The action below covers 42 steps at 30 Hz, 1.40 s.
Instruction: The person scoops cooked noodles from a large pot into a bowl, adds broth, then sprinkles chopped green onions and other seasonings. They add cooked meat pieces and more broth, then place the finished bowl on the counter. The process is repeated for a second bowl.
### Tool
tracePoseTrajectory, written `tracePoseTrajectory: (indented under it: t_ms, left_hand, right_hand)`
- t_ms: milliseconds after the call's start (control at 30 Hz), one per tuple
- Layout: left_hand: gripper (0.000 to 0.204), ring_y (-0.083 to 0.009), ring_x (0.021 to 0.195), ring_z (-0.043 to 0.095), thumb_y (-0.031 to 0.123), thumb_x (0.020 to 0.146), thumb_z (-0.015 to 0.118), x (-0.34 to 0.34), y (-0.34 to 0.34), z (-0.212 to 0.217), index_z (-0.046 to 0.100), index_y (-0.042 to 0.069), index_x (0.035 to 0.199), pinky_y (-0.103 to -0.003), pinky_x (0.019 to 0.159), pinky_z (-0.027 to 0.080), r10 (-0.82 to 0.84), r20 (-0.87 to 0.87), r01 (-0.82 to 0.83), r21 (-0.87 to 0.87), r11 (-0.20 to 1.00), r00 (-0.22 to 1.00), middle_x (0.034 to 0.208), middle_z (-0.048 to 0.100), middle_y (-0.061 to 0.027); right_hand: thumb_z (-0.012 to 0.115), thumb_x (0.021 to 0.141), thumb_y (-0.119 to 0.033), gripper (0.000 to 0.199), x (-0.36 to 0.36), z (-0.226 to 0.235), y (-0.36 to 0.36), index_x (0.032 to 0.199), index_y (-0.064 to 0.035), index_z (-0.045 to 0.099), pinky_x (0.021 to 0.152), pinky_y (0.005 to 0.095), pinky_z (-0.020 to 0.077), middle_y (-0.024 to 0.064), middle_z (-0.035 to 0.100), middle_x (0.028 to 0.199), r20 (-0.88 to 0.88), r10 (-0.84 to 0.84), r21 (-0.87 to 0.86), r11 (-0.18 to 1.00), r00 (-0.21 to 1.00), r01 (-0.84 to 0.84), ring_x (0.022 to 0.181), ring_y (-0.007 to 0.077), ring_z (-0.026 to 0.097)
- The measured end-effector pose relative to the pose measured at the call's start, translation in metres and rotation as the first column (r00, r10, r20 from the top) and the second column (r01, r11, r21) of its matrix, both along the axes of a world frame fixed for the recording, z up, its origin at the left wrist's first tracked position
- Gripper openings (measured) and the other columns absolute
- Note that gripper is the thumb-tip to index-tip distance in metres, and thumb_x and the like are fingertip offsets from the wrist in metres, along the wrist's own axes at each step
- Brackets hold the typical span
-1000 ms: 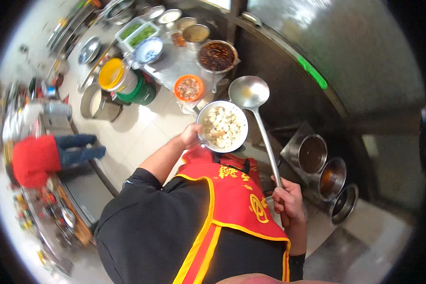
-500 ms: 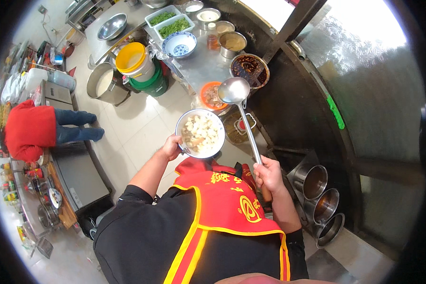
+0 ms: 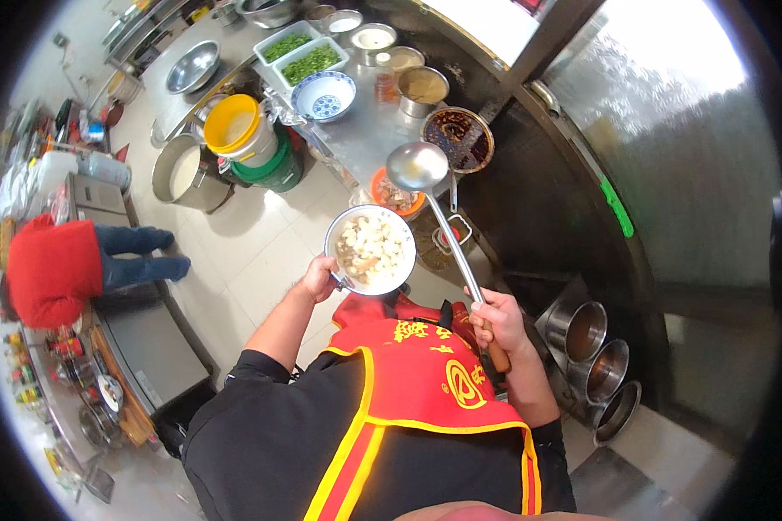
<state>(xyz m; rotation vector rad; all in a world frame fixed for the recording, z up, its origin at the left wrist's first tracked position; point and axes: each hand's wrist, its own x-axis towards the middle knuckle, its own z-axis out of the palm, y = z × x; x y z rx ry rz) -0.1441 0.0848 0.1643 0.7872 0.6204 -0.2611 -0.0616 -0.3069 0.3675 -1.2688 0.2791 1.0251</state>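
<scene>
My left hand (image 3: 319, 276) grips the rim of a white bowl (image 3: 335, 227) with a dark edge. Pale chopped pieces in liquid (image 3: 374, 247) fill much of it. My right hand (image 3: 499, 319) is closed round the wooden handle of a long metal ladle (image 3: 450, 234). The ladle's round head (image 3: 417, 166) reaches out beyond the bowl, over the near edge of the counter. Below and beside that head stands an orange bowl (image 3: 381, 184) of pale pinkish pieces. A pot of dark red, oily sauce (image 3: 457, 139) is just to its right.
The metal counter (image 3: 369, 130) holds a blue-and-white bowl (image 3: 323, 95), tubs of chopped greens (image 3: 311, 64) and several metal pots. Yellow (image 3: 232, 122) and green buckets (image 3: 274, 170) stand left of it beside a large pot (image 3: 182, 169). A person in red (image 3: 54, 271) bends over the left worktop. Steel pots (image 3: 604, 369) line the lower right.
The ladle's head has shifted slightly left, and my right hand has moved a little too. The bowl stays in my left hand. My view has shifted slightly.
</scene>
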Motion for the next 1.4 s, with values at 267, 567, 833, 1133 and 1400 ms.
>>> tracePoseTrajectory:
  t_ms: [267,567,833,1133,1400]
  left_hand:
    - [0.063,-0.0376,0.104,0.07,0.011,0.071,0.053,0.023,-0.002,0.01,0.056,-0.008,0.131,-0.049,0.089,0.061,-0.095,-0.015,0.094,-0.064,0.993,0.995,0.118,0.069,-0.022]
    - [0.073,-0.035,0.11,0.068,0.01,0.069,0.054,0.017,0.007,0.005,0.051,-0.006,0.141,-0.05,0.087,0.061,-0.052,0.038,0.055,-0.08,0.995,0.998,0.127,0.067,-0.0197]
    - [0.068,-0.0385,0.101,0.071,0.01,0.069,0.053,-0.023,0.032,0.002,0.055,-0.011,0.133,-0.051,0.08,0.063,0.08,0.034,-0.078,-0.046,0.996,0.996,0.12,0.069,-0.0242]
    - [0.071,-0.0397,0.097,0.069,0.011,0.07,0.054,-0.021,0.037,0.003,0.051,-0.006,0.139,-0.052,0.076,0.062,0.015,0.05,-0.016,0.008,1.0,0.999,0.123,0.066,-0.0225]
    - [0.071,-0.0357,0.102,0.069,0.017,0.071,0.057,0.04,-0.002,-0.004,0.051,-0.002,0.14,-0.05,0.077,0.063,-0.4,0.175,0.421,-0.101,0.902,0.9,0.126,0.066,-0.018]
  right_hand:
    - [0.058,0.1,-0.008,0.03,-0.011,0.011,0.006,0.129,0.0004,0.06,0.041,0.0236,0.0393,0.0004,0.055,0.071,0.065,0.004,0.054,0.999,0.998,-0.007,0.044,0.0057,0.046]
    - [0.06,0.1,-0.011,0.008,0.056,0.006,0.083,0.099,-0.0025,0.062,0.043,0.029,0.0442,0.0011,0.056,0.071,0.112,0.096,-0.018,0.995,0.989,-0.094,0.047,0.0092,0.05]
    - [0.062,0.099,-0.013,0.016,0.141,-0.051,0.221,0.104,0.0009,0.067,0.047,0.0336,0.0513,0.0045,0.064,0.07,0.472,0.277,-0.27,0.949,0.837,-0.162,0.052,0.0147,0.062]
    - [0.066,0.093,-0.018,0.055,0.164,-0.071,0.23,0.146,-0.0087,0.057,0.081,0.0487,0.0584,0.0201,0.075,0.091,0.584,0.794,-0.811,0.578,0.169,0.083,0.086,0.039,0.073]
    - [0.072,0.091,-0.016,0.046,0.077,-0.052,0.09,0.135,-0.0059,0.066,0.082,0.0472,0.0563,0.0266,0.073,0.103,0.802,0.365,-0.525,0.808,0.473,0.266,0.095,0.0426,0.072]
